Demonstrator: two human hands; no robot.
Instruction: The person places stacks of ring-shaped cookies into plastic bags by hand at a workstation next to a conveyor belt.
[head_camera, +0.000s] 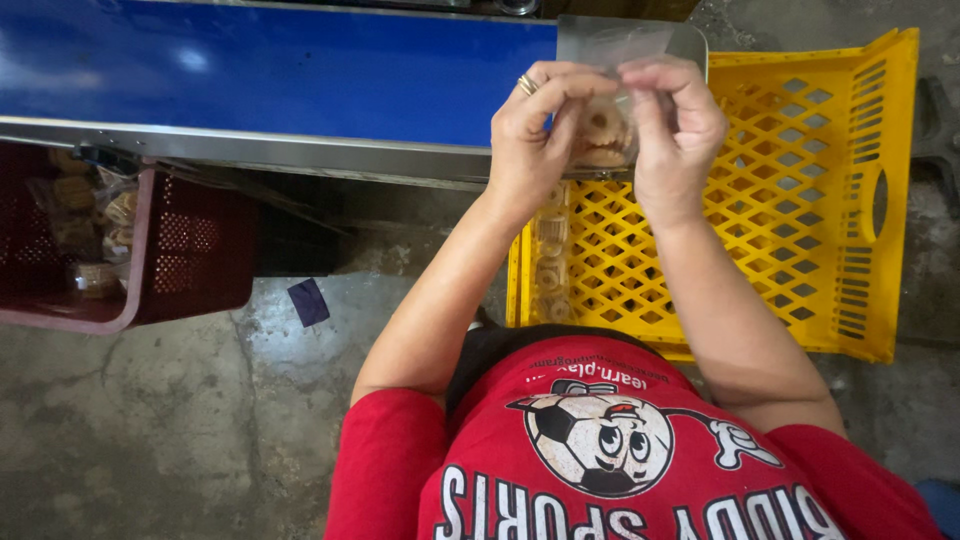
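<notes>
We observe both hands raised together above the near edge of a blue conveyor belt (280, 75). The left hand (535, 125), which carries a gold ring (526, 85), pinches the left side of a clear plastic bag (610, 60) between thumb and fingers. The right hand (675, 125) pinches the right side of the same bag, fingers curled tightly over its edge. Both grips are narrow and closed on the bag.

The bag holds round, pale-brown ring-shaped biscuits (600, 135), visible between the two hands. The upper part of the bag stands flat and transparent above the fingers, over the belt's right end.

Directly below the hands sits a yellow plastic crate (850, 200) with a lattice wall and floor, resting on the concrete floor (150, 420). One sealed strip of biscuits (550, 265) lies inside the crate along its left wall.

To the left, a dark red crate (190, 255) sits partly under the belt's metal frame; it contains several filled biscuit bags (95, 225). A small dark blue scrap (308, 301) lies on the floor between the two crates
</notes>
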